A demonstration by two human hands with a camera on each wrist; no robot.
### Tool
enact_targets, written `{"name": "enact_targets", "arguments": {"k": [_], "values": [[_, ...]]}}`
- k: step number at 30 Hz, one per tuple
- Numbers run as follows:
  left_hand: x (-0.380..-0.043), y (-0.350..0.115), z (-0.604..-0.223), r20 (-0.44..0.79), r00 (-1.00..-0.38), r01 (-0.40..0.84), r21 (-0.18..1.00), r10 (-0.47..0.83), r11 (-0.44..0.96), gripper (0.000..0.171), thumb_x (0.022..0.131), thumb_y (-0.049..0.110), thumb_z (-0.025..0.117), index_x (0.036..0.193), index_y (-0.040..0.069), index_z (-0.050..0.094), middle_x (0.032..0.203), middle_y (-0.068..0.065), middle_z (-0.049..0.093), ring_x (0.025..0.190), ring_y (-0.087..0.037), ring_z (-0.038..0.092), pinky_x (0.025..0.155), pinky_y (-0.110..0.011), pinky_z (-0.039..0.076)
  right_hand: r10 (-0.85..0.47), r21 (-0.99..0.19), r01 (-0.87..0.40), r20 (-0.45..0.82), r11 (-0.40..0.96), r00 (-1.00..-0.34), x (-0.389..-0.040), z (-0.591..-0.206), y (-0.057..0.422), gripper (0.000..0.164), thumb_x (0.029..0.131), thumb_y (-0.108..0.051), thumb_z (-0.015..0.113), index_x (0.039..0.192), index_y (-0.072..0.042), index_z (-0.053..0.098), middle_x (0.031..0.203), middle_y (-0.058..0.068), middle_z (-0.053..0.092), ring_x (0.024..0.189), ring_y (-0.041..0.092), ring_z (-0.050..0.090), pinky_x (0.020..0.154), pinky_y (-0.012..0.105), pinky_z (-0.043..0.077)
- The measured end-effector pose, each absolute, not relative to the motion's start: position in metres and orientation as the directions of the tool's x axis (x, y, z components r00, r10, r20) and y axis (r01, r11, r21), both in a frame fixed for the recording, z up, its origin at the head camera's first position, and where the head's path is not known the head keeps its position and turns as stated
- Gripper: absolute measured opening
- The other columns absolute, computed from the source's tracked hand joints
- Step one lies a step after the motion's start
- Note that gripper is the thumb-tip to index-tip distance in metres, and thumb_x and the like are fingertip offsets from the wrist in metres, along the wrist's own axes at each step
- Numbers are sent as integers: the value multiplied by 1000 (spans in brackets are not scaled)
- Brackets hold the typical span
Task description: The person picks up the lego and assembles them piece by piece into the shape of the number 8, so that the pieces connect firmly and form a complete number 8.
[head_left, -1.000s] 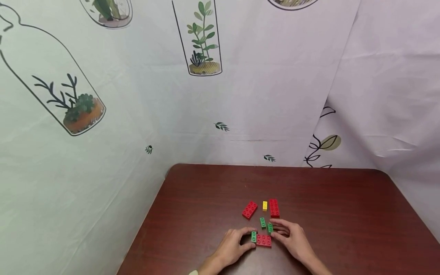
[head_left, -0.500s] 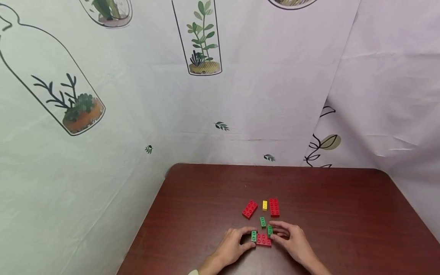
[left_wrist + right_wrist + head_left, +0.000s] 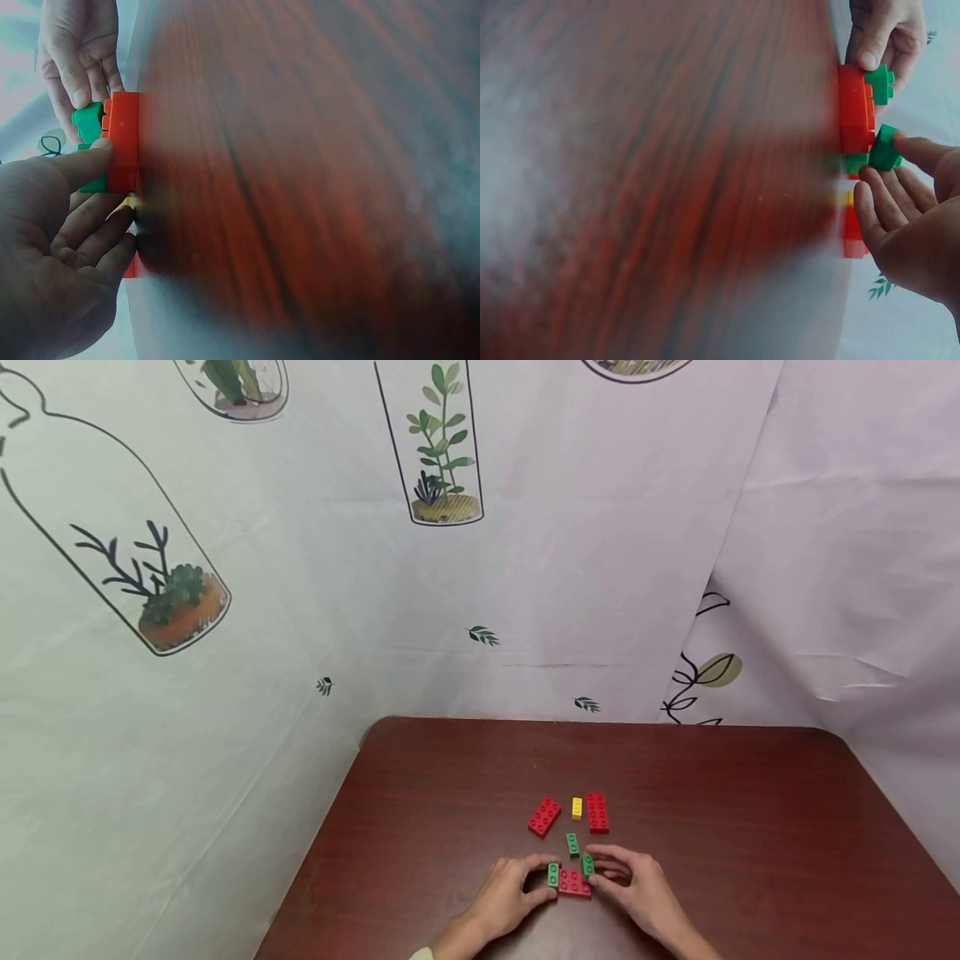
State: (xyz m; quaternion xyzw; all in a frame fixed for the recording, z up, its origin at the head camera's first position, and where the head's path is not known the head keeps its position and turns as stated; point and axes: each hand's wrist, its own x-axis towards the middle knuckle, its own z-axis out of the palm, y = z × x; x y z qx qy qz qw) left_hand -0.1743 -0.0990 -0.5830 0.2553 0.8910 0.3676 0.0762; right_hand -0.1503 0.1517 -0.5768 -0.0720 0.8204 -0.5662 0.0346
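Observation:
A red toy building brick (image 3: 574, 884) lies near the front of the table, studs up. On its left end sits a small green brick (image 3: 553, 875), which my left hand (image 3: 504, 895) pinches between thumb and fingers. My right hand (image 3: 640, 887) pinches another green brick (image 3: 886, 148) by thumb and fingertips. In the right wrist view this second green brick is tilted, close over the studs at the right end of the red brick (image 3: 853, 109).
Just behind the red brick lies a loose green brick (image 3: 572, 845). Farther back are a yellow brick (image 3: 577, 808) and two longer red bricks, one angled (image 3: 544, 817) and one nearly straight (image 3: 597, 812). A printed cloth (image 3: 525, 610) hangs behind the dark wooden table (image 3: 420, 793).
My right hand has shifted slightly toward the front with its green brick, bringing it closer to the red brick's right end. My left hand has stayed in place.

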Motion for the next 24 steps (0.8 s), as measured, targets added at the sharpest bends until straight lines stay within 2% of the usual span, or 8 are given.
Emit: {"name": "enact_targets", "arguments": {"k": [24], "values": [[-174,-98,-582,88,-852,432,675,515,599,35,94,24,84,128,21,76,122,12,75,115,-4,66,91,-30,57,-262,-912,-164,66,375,-963,-147,-576,154,38,88,-5,86,124,-2,74,118,14,77,104,23,76,80,26,60]]}}
